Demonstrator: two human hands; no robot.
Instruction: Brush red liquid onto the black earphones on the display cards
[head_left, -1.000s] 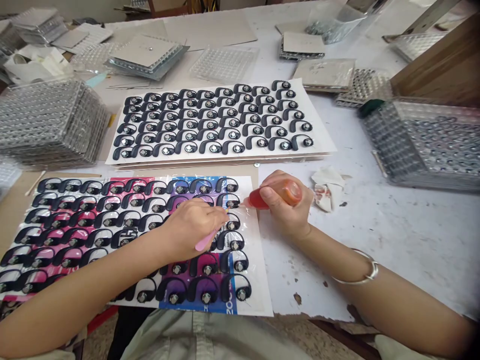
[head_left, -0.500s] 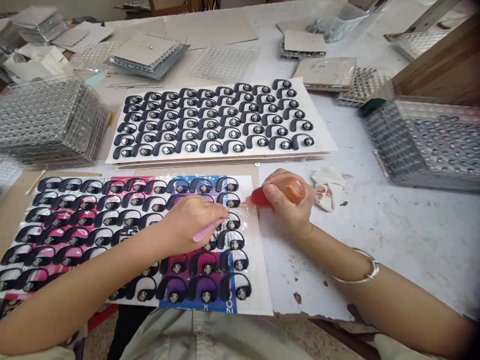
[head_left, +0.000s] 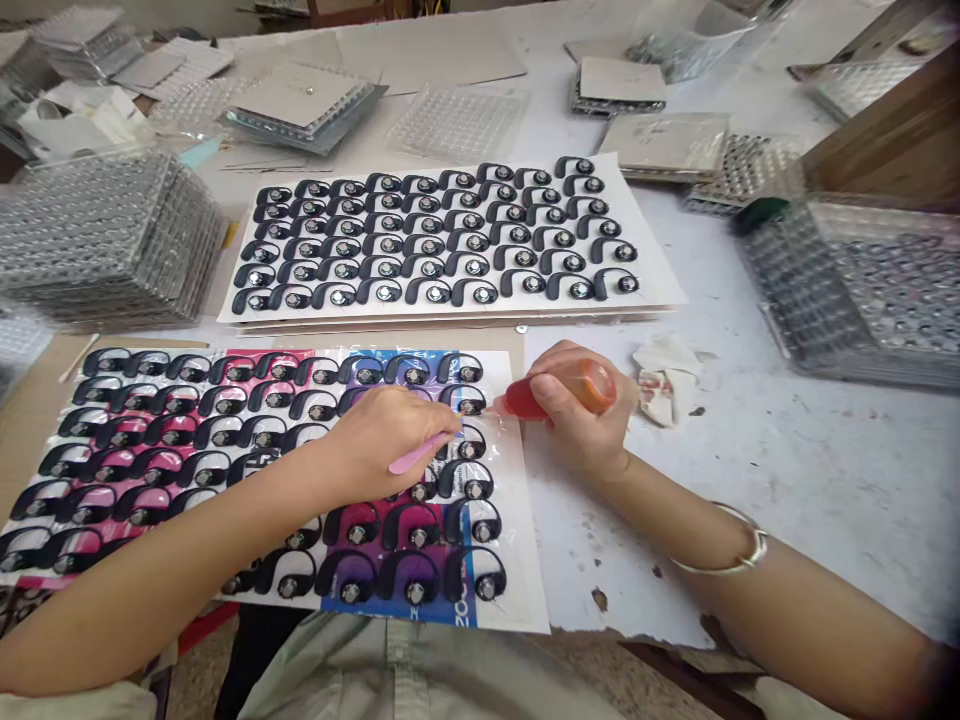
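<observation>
My left hand [head_left: 386, 440] is closed on a thin pink stick [head_left: 417, 456], its tip among the black ear-hook parts [head_left: 465, 490] at the right end of the near sheet. My right hand [head_left: 574, 410] grips a small red-orange squeeze bottle [head_left: 555, 392]; its nozzle points left at the ear-hook in the second row of the right column. The near sheet [head_left: 517, 560] is a glossy pink, purple and blue card covered with rows of these black hooks, each with a round metal disc.
A second white board [head_left: 645, 262] full of black ear-hooks lies just beyond. Stacks of clear blister trays stand at the left [head_left: 105, 235] and right [head_left: 862, 290]. A crumpled stained tissue [head_left: 664, 375] lies right of my right hand. More trays and cardboard sheets cover the far table.
The view has shifted slightly; both hands stay at the same spot on the near sheet, the pink stick tilting a little flatter.
</observation>
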